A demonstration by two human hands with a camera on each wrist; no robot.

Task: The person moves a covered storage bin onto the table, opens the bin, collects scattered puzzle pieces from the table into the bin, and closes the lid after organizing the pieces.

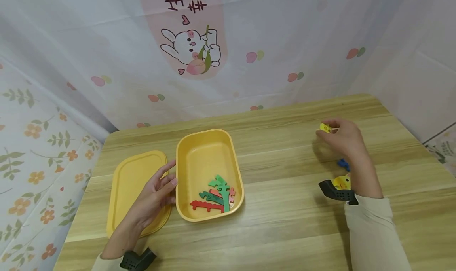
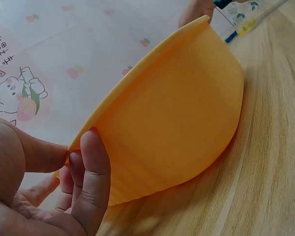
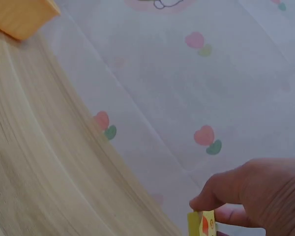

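Box [image 1: 199, 156], yellow, beside the left hand [image 1: 158, 190], which pinches its rim between thumb and curled fingers. Left wrist view: outer wall, seen close; the interior shows in the head view alone. Small yellow piece [image 1: 324, 127], in the right hand [image 1: 342, 136], gripped narrowly between thumb and fingertips and held above the tabletop. Right wrist view adds a plain edge beside a printed face with orange marking; the lower part is cut off there.

Table [image 1: 278, 176], pale wood grain, under both hands. Dark wrist mounts [image 1: 138, 260], one at each cuff; beige sleeves [image 1: 374, 231]. Near the right wrist, partly hidden by mount and forearm: yellow animal-faced piece [image 1: 342, 182]. Slightly farther, just beside the same forearm: blue piece [image 1: 343, 164]. Both lie nearer the person than the right hand. Left of the left forearm: cloth [image 1: 35, 184] with orange flowers. Beyond both hands: white curtain [image 1: 270, 25] printed with small fruit, dark red characters and a rabbit [image 1: 189, 45].

Lid [image 1: 132, 176], yellow, flat on the table, partly beneath the left hand and forearm. Box contents, right of the left hand, gathered at the end nearer the person: red piece [image 1: 204, 205]; dark green piece [image 1: 211, 198]; coral piece [image 1: 232, 194], partly covered; green tree-shaped piece [image 1: 223, 188], overlapping the others.
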